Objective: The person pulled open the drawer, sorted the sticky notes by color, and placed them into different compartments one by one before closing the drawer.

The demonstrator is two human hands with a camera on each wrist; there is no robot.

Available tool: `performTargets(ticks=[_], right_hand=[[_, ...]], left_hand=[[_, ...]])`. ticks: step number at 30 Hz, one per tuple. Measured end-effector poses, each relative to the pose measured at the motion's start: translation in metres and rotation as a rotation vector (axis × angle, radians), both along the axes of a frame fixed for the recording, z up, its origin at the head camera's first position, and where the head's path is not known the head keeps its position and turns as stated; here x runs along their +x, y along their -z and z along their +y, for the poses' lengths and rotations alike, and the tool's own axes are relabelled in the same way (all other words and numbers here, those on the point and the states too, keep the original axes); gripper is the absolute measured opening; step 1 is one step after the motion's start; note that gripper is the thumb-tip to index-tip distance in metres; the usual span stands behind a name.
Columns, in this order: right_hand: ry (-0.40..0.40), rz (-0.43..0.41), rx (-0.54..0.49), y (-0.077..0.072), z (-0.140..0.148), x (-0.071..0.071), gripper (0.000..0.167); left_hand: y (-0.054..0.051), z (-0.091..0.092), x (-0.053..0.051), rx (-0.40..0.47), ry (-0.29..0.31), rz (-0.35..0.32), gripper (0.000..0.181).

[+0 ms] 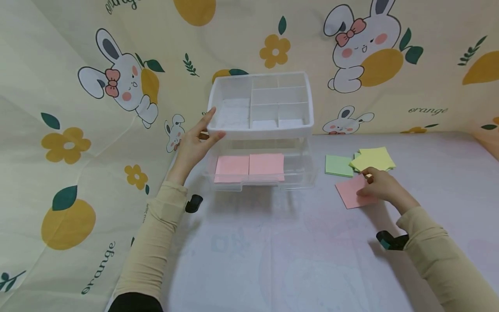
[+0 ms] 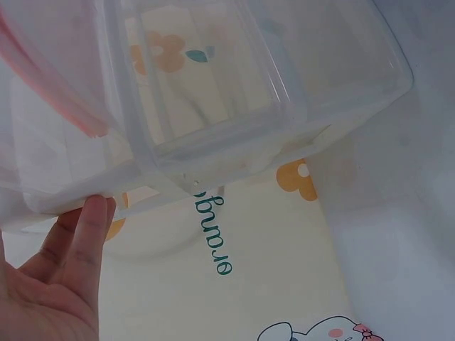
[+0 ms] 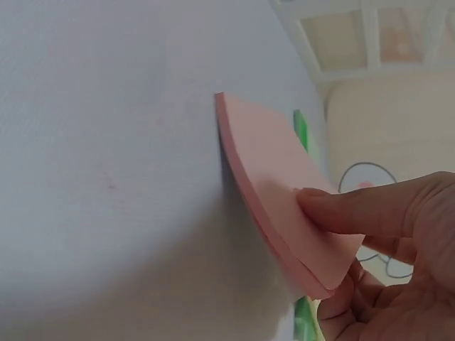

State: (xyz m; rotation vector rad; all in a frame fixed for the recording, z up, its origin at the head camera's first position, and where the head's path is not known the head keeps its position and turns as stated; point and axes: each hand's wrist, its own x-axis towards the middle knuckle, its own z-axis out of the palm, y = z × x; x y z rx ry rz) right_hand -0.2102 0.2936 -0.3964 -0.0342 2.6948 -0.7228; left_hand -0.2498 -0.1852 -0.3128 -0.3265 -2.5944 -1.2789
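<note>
Two stored pink pads [image 1: 231,169]: side by side in the clear drawer [image 1: 298,168], towards its left, with room to their right.
Loose pink pad [image 1: 348,193]: on the right side of the table [image 1: 265,247], tilted up in the right hand [image 1: 383,186], just in front of the green pads [image 1: 338,166] and yellow pads [image 1: 374,158].
Step in hand: most likely picking up this third pink pad to join the pair.
Next move: calls for a clean lift, then a carry leftward to the drawer's free end, with the pad levelled before it is let go.
Right hand pose: thumb on the pad's upper face, fingers beneath, pinching one end; the forearm reaches in from the lower right. Whether the pad's far edge touches the table, I cannot tell.
Left hand [image 1: 193,143] pose: thumb at the front and index finger at the side, gripping the near left corner of the white top tray [image 1: 261,132]; the left wrist view shows other fingertips against the clear plastic.
Drawer: seems drawn forward beneath the tray, so the left hand's hold probably serves to steady it.
</note>
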Motion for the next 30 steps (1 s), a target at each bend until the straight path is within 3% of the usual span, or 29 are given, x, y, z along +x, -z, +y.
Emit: performTargets(ticks=[8,15,26,30], right_hand=[[-0.009,0.020,-0.023,-0.016,0.000,0.006,0.050],[-0.005,0.073,-0.079,-0.025,0.001,0.011,0.050],[0.117,0.142,-0.248,-0.041,0.001,0.017,0.052],[0.158,0.156,-0.329,-0.052,-0.001,0.021,0.045]], left_hand=[[0.000,0.000,0.000,0.005,0.001,-0.006,0.064],[0.000,0.000,-0.001,-0.006,0.000,0.003,0.064],[-0.001,0.001,0.001,0.010,0.003,-0.005,0.064],[-0.001,0.001,0.001,0.006,-0.001,-0.004,0.064]])
